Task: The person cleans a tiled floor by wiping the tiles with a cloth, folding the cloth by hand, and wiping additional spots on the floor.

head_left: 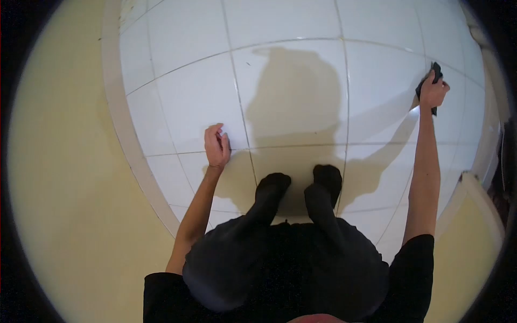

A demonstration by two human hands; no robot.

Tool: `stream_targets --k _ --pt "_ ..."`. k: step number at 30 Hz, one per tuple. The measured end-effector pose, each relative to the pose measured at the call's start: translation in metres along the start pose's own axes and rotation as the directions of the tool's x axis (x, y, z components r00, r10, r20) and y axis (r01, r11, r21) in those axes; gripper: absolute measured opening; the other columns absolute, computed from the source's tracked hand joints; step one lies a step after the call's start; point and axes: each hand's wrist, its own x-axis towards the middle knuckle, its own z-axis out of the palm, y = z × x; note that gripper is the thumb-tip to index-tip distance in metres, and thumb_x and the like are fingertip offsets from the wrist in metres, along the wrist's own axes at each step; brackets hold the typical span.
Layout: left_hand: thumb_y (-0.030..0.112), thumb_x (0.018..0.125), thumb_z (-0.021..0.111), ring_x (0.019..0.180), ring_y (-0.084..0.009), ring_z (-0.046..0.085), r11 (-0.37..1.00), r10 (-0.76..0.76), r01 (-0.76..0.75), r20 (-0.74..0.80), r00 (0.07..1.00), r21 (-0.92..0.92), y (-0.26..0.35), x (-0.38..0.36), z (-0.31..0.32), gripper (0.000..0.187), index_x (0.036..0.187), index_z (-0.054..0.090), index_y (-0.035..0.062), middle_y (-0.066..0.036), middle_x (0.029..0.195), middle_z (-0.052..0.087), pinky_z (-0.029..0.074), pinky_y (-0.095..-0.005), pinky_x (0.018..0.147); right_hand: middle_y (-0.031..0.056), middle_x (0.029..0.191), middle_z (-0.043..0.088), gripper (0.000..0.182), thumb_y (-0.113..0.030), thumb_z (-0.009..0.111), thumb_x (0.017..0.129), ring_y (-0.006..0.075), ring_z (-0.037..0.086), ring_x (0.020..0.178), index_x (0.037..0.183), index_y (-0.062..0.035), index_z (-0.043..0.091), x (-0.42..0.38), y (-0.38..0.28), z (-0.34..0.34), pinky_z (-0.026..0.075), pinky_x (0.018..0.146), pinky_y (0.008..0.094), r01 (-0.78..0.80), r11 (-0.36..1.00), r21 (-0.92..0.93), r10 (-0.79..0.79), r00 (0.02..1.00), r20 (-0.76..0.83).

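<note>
My right hand (435, 94) is wrapped round a bunched black cloth (437, 71), out at the right side on the white tiled floor (291, 129). Folds of the cloth stick out above and below the fingers. The right arm stretches well forward and casts a long shadow leftward. On the other side, my left hand (217, 146) hangs low over the tiles with its fingers loosely bent and nothing in them. Between the two hands are my feet in dark socks (273, 183), knees bent in a squat.
A cream wall (59, 161) with a pale skirting strip (129, 156) runs along the left. At the right stands a pale door-frame edge (482, 202), with dark items (503, 172) beyond it. Small dark specks (248, 64) lie on the tiles, and my shadow covers the middle.
</note>
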Motion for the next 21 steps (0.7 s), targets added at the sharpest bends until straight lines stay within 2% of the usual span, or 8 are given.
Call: stream_targets --k 5,7,10,11,15,17,19,21 --pt "0.004 0.097 0.057 0.084 -0.027 0.056 1.0 0.02 -0.02 0.009 1.0 -0.001 -0.004 0.0 0.0 0.033 0.13 0.059 -0.0011 -0.018 0.109 0.06 0.05 -0.0375 0.074 0.0194 0.114 0.065 0.055 -0.059 0.056 0.1 0.0431 0.07 0.095 0.114 -0.0103 0.077 0.022 -0.196 0.022 0.057 0.084 0.0542 0.26 0.94 0.222 -0.277 0.959 0.051" --pt "0.001 0.096 0.058 0.082 -0.0267 0.055 0.999 0.031 -0.031 -0.005 1.0 -0.007 -0.004 0.003 0.001 0.034 0.13 0.059 -0.0007 -0.017 0.107 0.06 0.05 -0.0375 0.073 0.0174 0.113 0.065 0.056 -0.059 0.055 0.1 0.0415 0.07 0.096 0.11 -0.0081 0.076 0.003 -0.262 0.02 0.056 0.084 0.0527 0.425 0.846 0.321 -0.465 0.884 0.055" --pt "-0.001 0.095 0.059 0.082 -0.0272 0.056 0.998 -0.036 0.037 0.019 0.999 -0.044 -0.006 -0.003 -0.002 0.035 0.13 0.058 -0.0001 -0.016 0.107 0.06 0.05 -0.0381 0.074 0.0113 0.11 0.066 0.054 -0.057 0.056 0.1 0.0388 0.069 0.096 0.101 -0.0065 0.075 -0.061 -0.338 0.01 0.055 0.082 0.0514 0.5 0.699 0.512 -0.593 0.805 0.023" --pt "-0.002 0.094 0.059 0.082 -0.0274 0.056 0.998 -0.025 0.026 0.01 1.0 -0.054 -0.007 -0.002 -0.001 0.036 0.13 0.058 0.0002 -0.016 0.107 0.06 0.05 -0.0381 0.074 0.0083 0.109 0.066 0.055 -0.058 0.058 0.1 0.0381 0.069 0.096 0.096 -0.0059 0.074 -0.092 -0.356 0.004 0.054 0.081 0.0508 0.499 0.656 0.566 -0.612 0.791 0.013" --pt "0.004 0.1 0.053 0.08 -0.0203 0.05 0.997 0.007 -0.01 -0.038 0.999 -0.077 -0.008 -0.003 0.002 0.031 0.131 0.058 -0.0004 -0.012 0.103 0.056 0.047 -0.0337 0.075 0.0105 0.108 0.066 0.047 -0.048 0.059 0.1 0.0361 0.068 0.099 0.115 -0.0048 0.072 -0.199 -0.391 -0.057 0.056 0.081 0.0491 0.542 0.454 0.707 -0.79 0.611 0.039" --pt "0.004 0.102 0.052 0.083 -0.0228 0.053 0.997 0.017 -0.021 -0.052 0.999 -0.074 -0.008 -0.003 0.002 0.03 0.13 0.059 -0.0002 -0.013 0.104 0.057 0.048 -0.0354 0.078 0.0106 0.11 0.065 0.043 -0.039 0.062 0.099 0.0331 0.067 0.102 0.124 -0.0047 0.067 -0.253 -0.393 -0.075 0.057 0.082 0.0469 0.573 0.408 0.71 -0.838 0.545 0.041" --pt "0.004 0.102 0.051 0.086 -0.0259 0.055 0.997 0.031 -0.034 -0.055 0.998 -0.064 -0.008 -0.002 0.003 0.029 0.13 0.059 -0.0002 -0.015 0.105 0.058 0.049 -0.037 0.081 0.0126 0.113 0.064 0.045 -0.033 0.066 0.097 0.031 0.066 0.104 0.131 -0.0027 0.062 -0.307 -0.391 -0.087 0.057 0.083 0.0455 0.626 0.291 0.724 -0.857 0.507 -0.095" --pt "0.004 0.103 0.05 0.089 -0.0295 0.057 0.998 0.038 -0.04 -0.051 0.998 -0.04 -0.008 -0.002 0.002 0.027 0.129 0.059 -0.0005 -0.017 0.106 0.059 0.05 -0.0385 0.084 0.0138 0.114 0.063 0.045 -0.03 0.069 0.095 0.0307 0.066 0.103 0.128 0.0 0.062 -0.355 -0.392 -0.108 0.057 0.083 0.0444 0.545 0.255 0.798 -0.896 0.445 -0.017"
